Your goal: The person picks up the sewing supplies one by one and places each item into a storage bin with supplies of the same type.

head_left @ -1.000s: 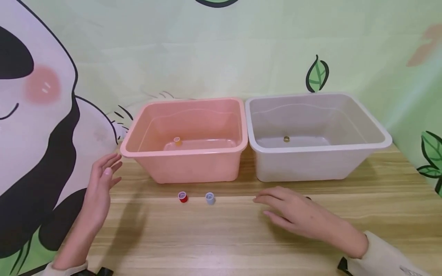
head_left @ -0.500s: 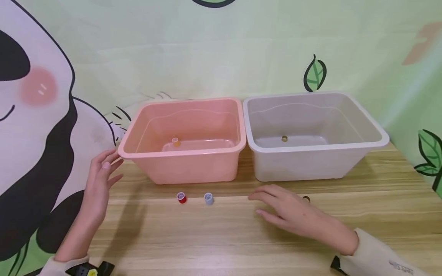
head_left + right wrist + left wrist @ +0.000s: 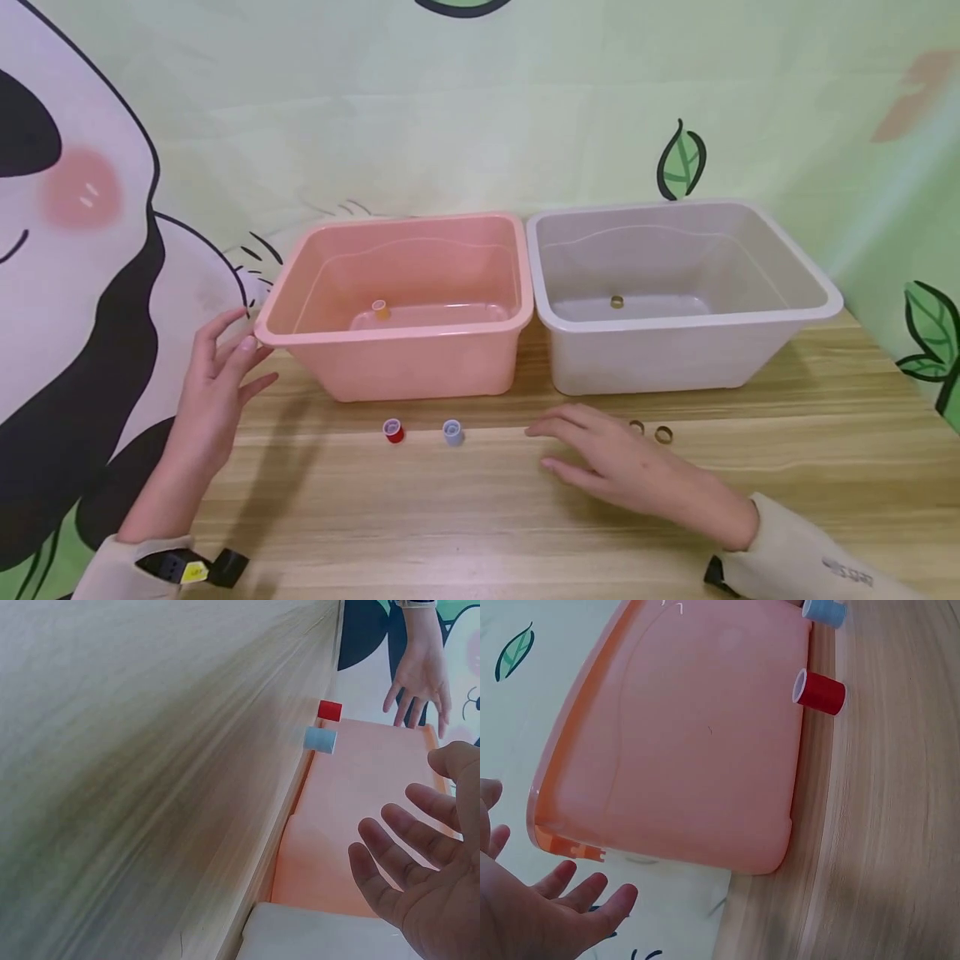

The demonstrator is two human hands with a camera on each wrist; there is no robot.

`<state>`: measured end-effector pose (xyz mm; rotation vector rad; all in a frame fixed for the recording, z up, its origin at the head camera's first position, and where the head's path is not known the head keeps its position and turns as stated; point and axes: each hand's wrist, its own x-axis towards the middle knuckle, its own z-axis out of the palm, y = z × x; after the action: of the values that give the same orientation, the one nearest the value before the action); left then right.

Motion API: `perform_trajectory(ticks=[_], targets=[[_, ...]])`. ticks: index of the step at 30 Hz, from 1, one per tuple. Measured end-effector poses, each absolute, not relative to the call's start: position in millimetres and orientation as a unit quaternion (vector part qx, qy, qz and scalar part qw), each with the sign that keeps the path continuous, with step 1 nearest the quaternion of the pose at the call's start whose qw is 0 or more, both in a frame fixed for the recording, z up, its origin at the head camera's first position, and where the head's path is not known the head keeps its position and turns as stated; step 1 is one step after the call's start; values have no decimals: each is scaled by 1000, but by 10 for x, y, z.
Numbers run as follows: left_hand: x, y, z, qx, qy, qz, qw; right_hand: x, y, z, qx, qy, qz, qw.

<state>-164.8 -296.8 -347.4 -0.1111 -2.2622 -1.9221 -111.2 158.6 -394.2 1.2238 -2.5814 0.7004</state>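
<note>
In the head view my left hand [image 3: 210, 392] is held up beside the left front corner of the pink bin [image 3: 420, 367], its fingers loosely spread and holding nothing. My right hand [image 3: 615, 458] hovers over the table with relaxed fingers and nothing in them. Between the hands stand a red thread spool [image 3: 393, 431] and a light blue thread spool [image 3: 453, 432], both in front of the pink bin. Just behind the right hand lie two brass-coloured rings, the nearer ring [image 3: 637, 427] partly hidden by it and the other ring [image 3: 663, 435] in full view.
A yellow-orange spool [image 3: 381, 310] is inside the pink bin. The light grey bin [image 3: 660, 358] stands right beside it and has one brass-coloured ring [image 3: 617, 302] on its floor. Behind both hangs a printed panda-and-leaf cloth [image 3: 450, 125]. The wooden table [image 3: 450, 517] runs toward me.
The right hand has drifted left, uncovering the two rings behind it. The left hand's fingers have shifted slightly at the pink bin's corner. The spools and bins stay in place.
</note>
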Motion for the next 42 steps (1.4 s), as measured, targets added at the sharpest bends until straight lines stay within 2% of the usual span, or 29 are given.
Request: perform_trajectory(ticks=[26, 34, 42], targets=[[-1894, -3174, -3429, -67, -668, -740, 26, -1128, 1526, -3954, 423, -869, 242, 90], [-1942, -3174, -3420, -64, -685, -725, 26, -1125, 1511, -3983, 425, -867, 244, 88], [-1988, -3160, -3449, -78, -679, -730, -2, -1134, 1489, -3986, 428, -868, 235, 93]])
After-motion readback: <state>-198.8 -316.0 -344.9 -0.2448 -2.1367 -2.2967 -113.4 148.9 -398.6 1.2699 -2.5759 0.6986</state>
